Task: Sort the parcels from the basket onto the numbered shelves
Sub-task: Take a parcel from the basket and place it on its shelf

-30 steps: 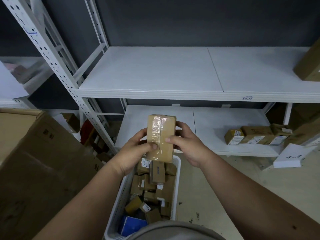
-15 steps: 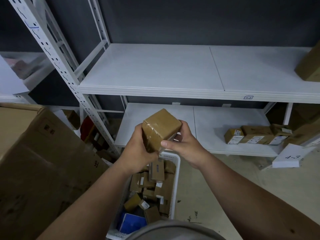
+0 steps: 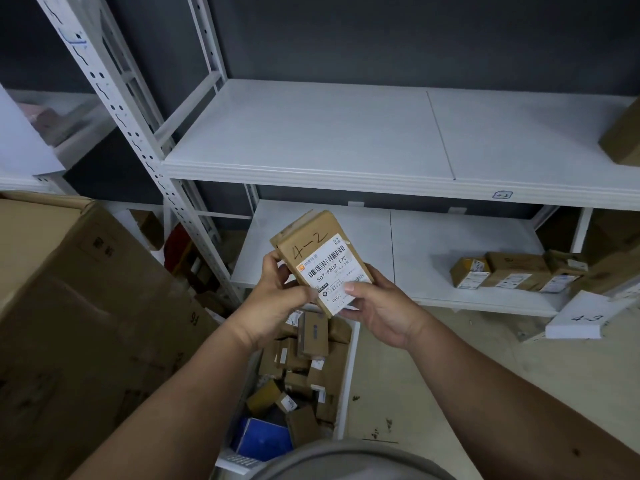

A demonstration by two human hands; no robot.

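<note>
I hold a small brown cardboard parcel [image 3: 320, 258] above the basket, its white shipping label facing me and "4-2" handwritten on its top. My left hand [image 3: 277, 299] grips its left side and lower corner. My right hand [image 3: 377, 308] holds its lower right end, thumb on the label. Below them the white basket [image 3: 348, 382] contains several small brown parcels and a blue one. The upper white shelf [image 3: 311, 140] bears a small tag [image 3: 502, 195] reading 4-2 on its front edge. The lower shelf [image 3: 408, 244] holds three brown parcels [image 3: 512, 271] at the right.
A large brown carton [image 3: 76, 323] fills the left side. A white card marked 4-3 [image 3: 581, 317] leans at the lower shelf's right end. Another brown box [image 3: 623, 136] sits at the upper shelf's right edge. The perforated white rack post [image 3: 131, 133] rises at left.
Both hands have turned the parcel over, so its labelled face with the 4-2 mark now faces me; a second ago its taped plain side showed.
</note>
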